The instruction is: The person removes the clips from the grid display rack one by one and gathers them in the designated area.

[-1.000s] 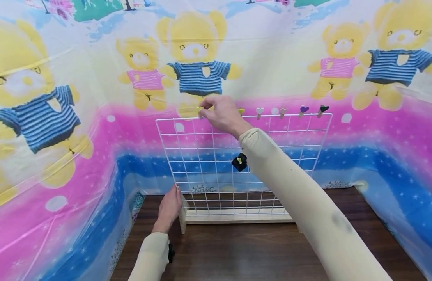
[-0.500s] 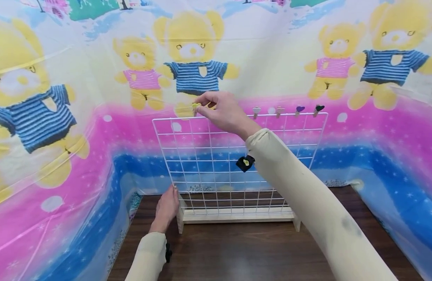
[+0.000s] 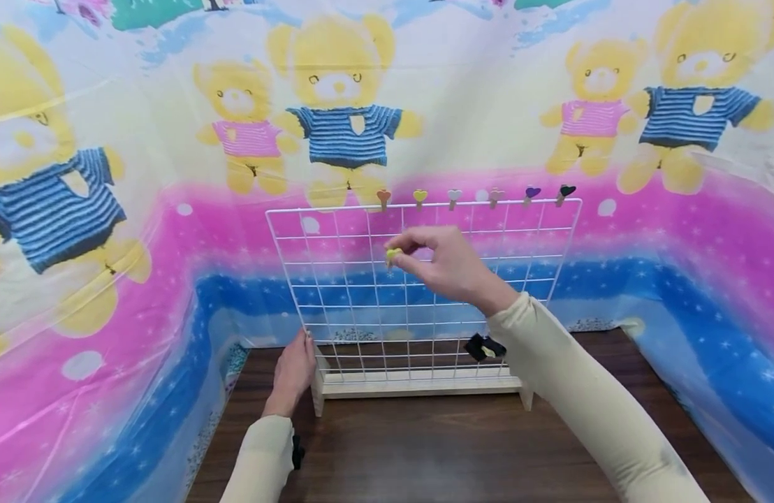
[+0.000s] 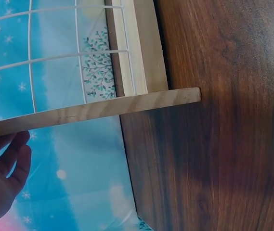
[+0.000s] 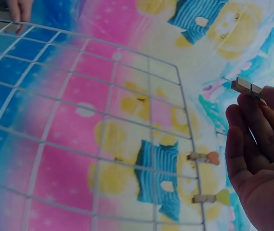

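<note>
Between thumb and fingertips, my right hand (image 3: pixel 446 265) pinches a small wooden clothespin (image 5: pixel 247 89) with a yellow-green top, held in front of the upper grid. The white wire grid panel (image 3: pixel 407 285) stands upright in a wooden stand (image 3: pixel 418 388). Along its top rail sit several heart-topped clothespins, among them an orange one (image 3: pixel 383 197), a yellow one (image 3: pixel 420 197), a white one (image 3: pixel 454 197) and a purple one (image 3: pixel 533 192). At the stand's left side, my left hand (image 3: pixel 293 370) holds the upper part of the wooden side post (image 4: pixel 98 107); part of its grip is hidden.
The stand rests on a dark brown wood-grain table (image 3: pixel 425 447). A cloth (image 3: pixel 475 105) printed with teddy bears hangs behind it and along both sides. Each wrist carries a black strap device, such as the one at the right wrist (image 3: pixel 485 347).
My right hand has taken the yellow-green clothespin off the left part of the top rail and brought it down and to the right. My left hand keeps its hold on the post.
</note>
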The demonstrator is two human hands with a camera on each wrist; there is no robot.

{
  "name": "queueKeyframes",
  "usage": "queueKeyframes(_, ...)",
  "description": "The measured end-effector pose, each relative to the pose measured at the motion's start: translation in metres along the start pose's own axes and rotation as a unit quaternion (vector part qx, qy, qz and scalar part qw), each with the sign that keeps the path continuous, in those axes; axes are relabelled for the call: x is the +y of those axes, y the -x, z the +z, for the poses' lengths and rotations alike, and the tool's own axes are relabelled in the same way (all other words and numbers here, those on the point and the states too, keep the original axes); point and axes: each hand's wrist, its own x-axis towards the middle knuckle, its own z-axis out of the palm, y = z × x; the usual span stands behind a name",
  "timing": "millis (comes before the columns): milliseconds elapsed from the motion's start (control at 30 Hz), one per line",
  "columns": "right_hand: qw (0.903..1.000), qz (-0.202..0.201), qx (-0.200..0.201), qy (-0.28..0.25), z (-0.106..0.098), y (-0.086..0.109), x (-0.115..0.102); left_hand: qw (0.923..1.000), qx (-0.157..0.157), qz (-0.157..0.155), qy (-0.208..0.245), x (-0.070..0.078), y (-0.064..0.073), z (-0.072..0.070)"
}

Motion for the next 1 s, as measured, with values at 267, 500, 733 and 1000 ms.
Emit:
queueKeyframes(267, 0.9976, 0.068, -0.002, -0.01, 0.007, 0.055, 0.032, 0.9999, -0.006, -0.001, 0.015, -0.001, 0.001, -0.001)
queueKeyframes(500, 0.9883, 0.151, -0.003, -0.021, 0.015, 0.094, 0.061, 0.9986, -0.009, -0.01, 0.052, -0.002, 0.005, 0.0)
queueKeyframes(733, 0.9768, 0.206, -0.01, -0.059, 0.029, 0.125, 0.096, 0.9972, -0.01, -0.011, 0.073, -0.005, 0.005, 0.0)
queueKeyframes(1000, 0.9668, 0.241, -0.025, -0.081, 0.042, 0.162, 0.125, 0.9966, -0.023, -0.008, 0.079, -0.008, 0.001, 0.002)
